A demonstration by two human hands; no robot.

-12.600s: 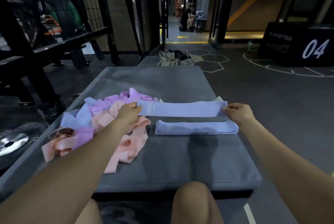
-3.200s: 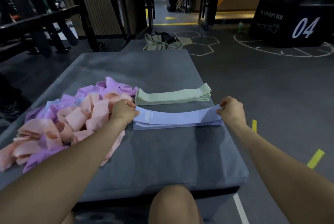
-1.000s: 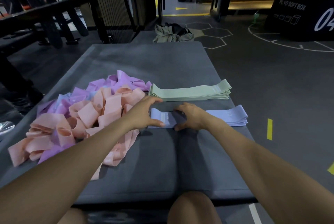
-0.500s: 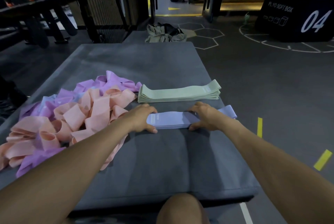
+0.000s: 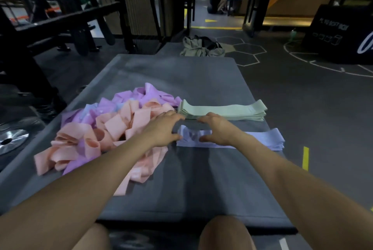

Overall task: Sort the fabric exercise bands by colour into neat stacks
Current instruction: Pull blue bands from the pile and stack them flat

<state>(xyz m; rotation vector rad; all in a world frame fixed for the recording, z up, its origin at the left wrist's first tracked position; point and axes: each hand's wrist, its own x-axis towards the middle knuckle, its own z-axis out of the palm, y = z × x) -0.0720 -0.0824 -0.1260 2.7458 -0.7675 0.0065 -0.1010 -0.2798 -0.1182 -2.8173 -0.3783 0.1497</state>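
Hands [image 5: 164, 128] [image 5: 217, 129] flat, grip open, pressing blue stack [image 5: 268, 138].

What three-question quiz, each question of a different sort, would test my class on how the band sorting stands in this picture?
1. True or false: the green stack lies nearer the person than the lilac stack.
2. Which colours remain in the loose pile? A) pink, purple, pale blue B) green only C) black, white
3. Fill in: the left hand and right hand rest on the ___ stack.

Key: 1 false; 2 A; 3 lilac.
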